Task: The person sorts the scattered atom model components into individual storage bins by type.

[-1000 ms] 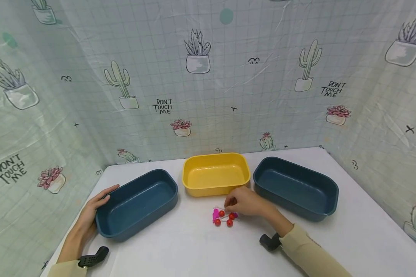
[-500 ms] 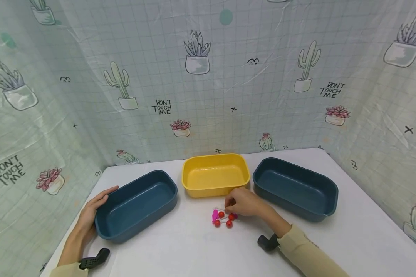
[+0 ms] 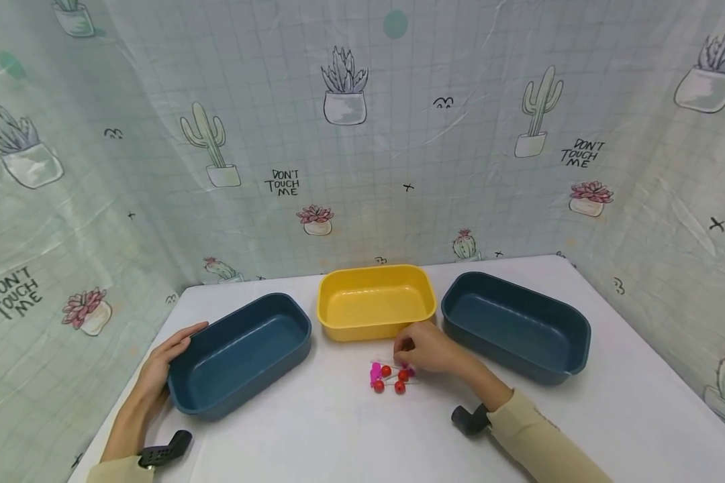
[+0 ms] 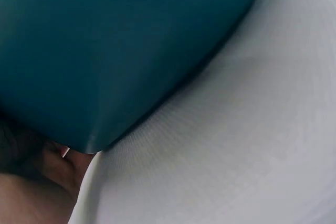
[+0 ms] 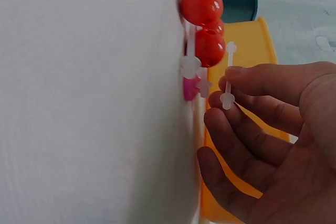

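Note:
In the right wrist view my right hand (image 5: 262, 124) pinches a small white plastic stick (image 5: 229, 72) with knobbed ends between thumb and fingertips. In the head view this right hand (image 3: 429, 347) is low over the small pile, just in front of the yellow bin (image 3: 352, 334). Several red beads (image 3: 400, 388) with holes, more white sticks and a pink piece (image 3: 375, 372) lie on the white table there. My left hand (image 3: 152, 376) rests along the outer left side of the left blue bin (image 3: 248, 386), fingers extended. The left wrist view is mostly filled by that bin's wall (image 4: 115, 51).
A second blue bin (image 3: 513, 335) stands angled at the right, close beside the yellow one. All three bins look empty inside. A cactus-print curtain (image 3: 374, 161) hangs behind and beside the white table (image 3: 314, 436).
My right hand has shifted very slightly at the pile, to the right. The left hand, the bins and the beads stay put; the head view sways a little.

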Tool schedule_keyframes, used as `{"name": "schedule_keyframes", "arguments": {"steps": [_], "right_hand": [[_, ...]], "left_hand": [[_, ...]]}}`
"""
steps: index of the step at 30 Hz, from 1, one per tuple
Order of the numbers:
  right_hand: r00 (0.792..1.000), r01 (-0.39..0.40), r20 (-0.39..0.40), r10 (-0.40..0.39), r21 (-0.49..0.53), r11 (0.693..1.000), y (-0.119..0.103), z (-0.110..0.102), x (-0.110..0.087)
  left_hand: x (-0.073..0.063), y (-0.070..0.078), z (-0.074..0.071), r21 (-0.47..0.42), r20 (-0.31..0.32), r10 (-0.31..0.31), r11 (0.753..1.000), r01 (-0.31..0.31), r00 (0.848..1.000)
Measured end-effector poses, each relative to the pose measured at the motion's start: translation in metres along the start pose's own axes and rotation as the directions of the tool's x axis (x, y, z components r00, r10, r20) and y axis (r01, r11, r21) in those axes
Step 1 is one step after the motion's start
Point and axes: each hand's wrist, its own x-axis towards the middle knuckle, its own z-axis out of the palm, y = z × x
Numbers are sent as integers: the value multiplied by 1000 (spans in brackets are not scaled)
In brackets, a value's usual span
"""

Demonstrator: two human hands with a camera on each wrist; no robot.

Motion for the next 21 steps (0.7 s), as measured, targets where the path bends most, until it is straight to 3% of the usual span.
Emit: {"name": "schedule_keyframes", "arguments": {"steps": [10, 21], "right_hand": [[999, 8, 36, -10, 44, 999, -3, -10, -4], [997, 29, 63, -36, 107, 994, -6, -18, -7]], "left_hand": [[1, -3, 2, -64, 38, 82, 995, -79, 996], [0, -6, 3, -50, 22, 85, 995, -84, 996]]}}
